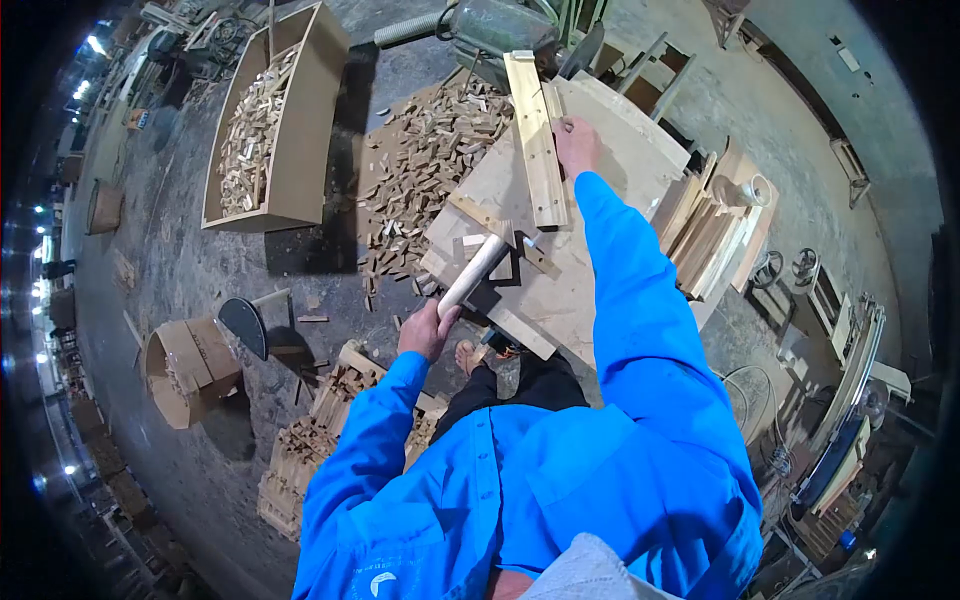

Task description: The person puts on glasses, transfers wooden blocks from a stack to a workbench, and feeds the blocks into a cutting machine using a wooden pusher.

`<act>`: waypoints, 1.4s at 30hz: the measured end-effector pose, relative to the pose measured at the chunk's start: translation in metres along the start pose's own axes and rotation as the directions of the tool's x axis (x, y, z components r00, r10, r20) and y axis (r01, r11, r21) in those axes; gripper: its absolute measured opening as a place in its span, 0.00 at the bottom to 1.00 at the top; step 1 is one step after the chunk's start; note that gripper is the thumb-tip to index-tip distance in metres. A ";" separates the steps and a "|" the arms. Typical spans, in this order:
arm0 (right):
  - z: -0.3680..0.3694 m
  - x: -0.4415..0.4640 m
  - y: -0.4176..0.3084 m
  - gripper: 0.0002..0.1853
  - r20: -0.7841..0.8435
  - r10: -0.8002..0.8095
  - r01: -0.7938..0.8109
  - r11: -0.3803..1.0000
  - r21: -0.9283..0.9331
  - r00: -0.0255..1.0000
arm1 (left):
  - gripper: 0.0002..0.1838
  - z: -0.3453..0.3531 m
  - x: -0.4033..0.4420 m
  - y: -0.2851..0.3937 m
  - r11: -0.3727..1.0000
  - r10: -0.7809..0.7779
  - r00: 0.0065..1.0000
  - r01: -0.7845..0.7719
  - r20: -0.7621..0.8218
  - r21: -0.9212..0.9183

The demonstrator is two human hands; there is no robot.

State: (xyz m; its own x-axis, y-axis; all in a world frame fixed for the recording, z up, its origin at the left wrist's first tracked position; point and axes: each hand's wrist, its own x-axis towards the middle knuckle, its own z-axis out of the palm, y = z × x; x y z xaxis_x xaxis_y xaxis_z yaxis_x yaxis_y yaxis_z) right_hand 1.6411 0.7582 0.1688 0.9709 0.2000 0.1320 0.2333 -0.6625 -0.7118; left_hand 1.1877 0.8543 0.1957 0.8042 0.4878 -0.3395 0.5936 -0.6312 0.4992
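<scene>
My left hand [428, 328] is wrapped round the lower end of a pale round wooden handle [474, 275], which slants up to the right over the front edge of the worktable [520, 312]. At the handle's upper end are small wooden pieces [484, 218] on the tabletop. My right hand [576, 146] rests at the right side of a long light board [537, 145] with dark holes along it. Its fingers are bent against the wood; what they hold, if anything, is hidden.
A big wooden box [315, 125] of offcuts stands at upper left, beside a heap of wood pieces [430, 150]. Stacked strips and a tape roll [756, 190] lie right. A cardboard box [185, 370], a round-topped stand [243, 327] and stacked blocks [300, 455] stand lower left.
</scene>
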 end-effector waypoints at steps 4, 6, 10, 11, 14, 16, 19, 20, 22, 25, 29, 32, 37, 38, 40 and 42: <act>0.009 -0.003 -0.006 0.17 0.030 -0.094 0.098 0.982 -0.163 0.995 | 0.28 0.000 -0.012 -0.014 0.999 0.023 1.000 -0.023 0.004 0.046; 0.004 -0.009 -0.009 0.17 0.056 -0.007 0.015 0.988 -0.151 0.998 | 0.29 -0.004 -0.017 -0.014 0.999 -0.004 1.000 0.004 0.002 0.045; 0.020 -0.006 -0.005 0.17 0.068 0.102 -0.097 0.993 -0.065 0.992 | 0.28 -0.010 -0.026 -0.016 0.997 -0.052 0.997 0.048 0.062 0.061; 0.020 -0.002 -0.008 0.17 0.069 0.106 -0.102 0.993 -0.066 0.992 | 0.28 -0.009 -0.026 -0.017 0.998 -0.049 0.997 0.046 0.058 0.054; 0.024 0.010 -0.018 0.18 0.093 0.148 -0.146 0.989 -0.033 0.985 | 0.28 -0.008 -0.027 -0.022 0.998 -0.042 0.997 0.039 0.058 0.048; 0.023 0.017 -0.019 0.18 0.109 0.129 -0.124 0.991 -0.052 0.986 | 0.28 -0.006 -0.025 -0.021 0.998 -0.037 0.997 0.035 0.066 0.045; 0.026 0.024 -0.018 0.19 0.075 0.095 -0.091 0.994 -0.056 0.993 | 0.28 -0.001 -0.023 -0.021 0.996 -0.051 0.997 0.046 0.056 0.073; 0.027 0.029 -0.017 0.19 0.073 0.100 -0.096 0.994 -0.052 0.992 | 0.28 -0.001 -0.021 -0.020 0.997 -0.036 0.998 0.033 0.046 0.068; 0.030 0.040 -0.012 0.19 0.080 0.064 -0.059 0.996 -0.063 0.995 | 0.28 0.000 -0.014 -0.017 0.997 -0.021 0.999 0.018 0.041 0.070; 0.019 0.048 -0.018 0.18 0.097 0.131 -0.130 0.991 -0.018 0.987 | 0.28 0.004 -0.003 -0.008 0.997 -0.020 0.999 0.017 0.032 0.078; 0.014 0.072 -0.012 0.18 0.098 0.160 -0.156 0.987 -0.042 0.982 | 0.28 0.004 0.016 0.011 0.997 -0.026 0.999 0.024 0.041 0.069; 0.013 0.088 -0.003 0.17 0.105 0.144 -0.145 0.989 0.000 0.984 | 0.29 0.006 0.029 0.024 0.998 -0.033 0.999 0.031 0.043 0.055; 0.013 0.127 0.014 0.20 0.062 0.123 -0.123 0.992 -0.013 0.990 | 0.30 0.009 0.058 0.050 0.999 -0.048 0.997 0.047 0.056 0.011; 0.012 0.130 0.015 0.20 0.065 0.118 -0.117 0.993 -0.008 0.991 | 0.30 0.011 0.060 0.051 0.998 -0.055 0.997 0.054 0.053 0.018; 0.009 0.136 0.017 0.18 0.074 0.043 -0.043 0.999 -0.006 0.996 | 0.30 0.013 0.065 0.054 0.997 -0.068 0.997 0.067 0.038 0.027; 0.008 0.141 0.026 0.18 0.067 0.007 -0.004 0.999 -0.050 0.998 | 0.30 0.015 0.071 0.058 0.997 -0.071 0.996 0.070 0.046 0.021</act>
State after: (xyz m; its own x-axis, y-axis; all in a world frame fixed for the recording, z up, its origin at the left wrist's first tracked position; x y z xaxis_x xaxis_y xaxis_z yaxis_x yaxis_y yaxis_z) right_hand 1.7840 0.7752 0.1630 0.9667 0.2430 0.0802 0.2317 -0.6983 -0.6773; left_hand 1.2800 0.8437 0.1886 0.7605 0.5034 -0.4101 0.6490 -0.6076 0.4577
